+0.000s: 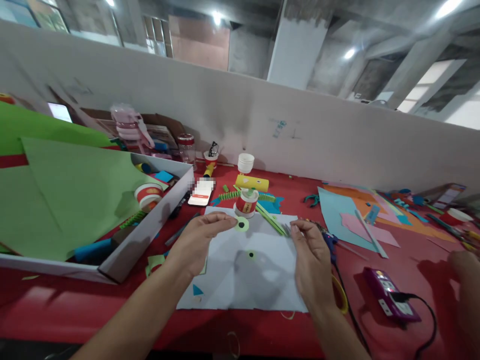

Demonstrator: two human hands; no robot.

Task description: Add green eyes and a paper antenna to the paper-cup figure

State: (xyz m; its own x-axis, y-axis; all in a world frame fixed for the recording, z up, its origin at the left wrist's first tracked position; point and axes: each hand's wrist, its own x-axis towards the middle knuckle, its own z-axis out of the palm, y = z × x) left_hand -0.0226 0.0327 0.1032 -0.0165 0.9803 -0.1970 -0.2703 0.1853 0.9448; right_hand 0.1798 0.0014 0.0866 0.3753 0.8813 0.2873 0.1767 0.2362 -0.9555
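My left hand (198, 240) pinches a small green paper disc with a black centre (242, 224) at its fingertips, above a white sheet (240, 280) on the red table. My right hand (313, 260) hovers over the sheet's right edge with fingertips curled together; whether anything is in them I cannot tell. A second green disc with a black dot (250, 255) lies on the sheet. Behind it stands a small red and white paper cup with coiled green paper arms (246, 202).
A white box (150, 230) with green paper sheets and a paper cup sits at the left. A purple device with a black cable (390, 300) lies at the right, beside scissors and coloured paper scraps (356, 220). Another person's hand (467, 285) shows at the right edge.
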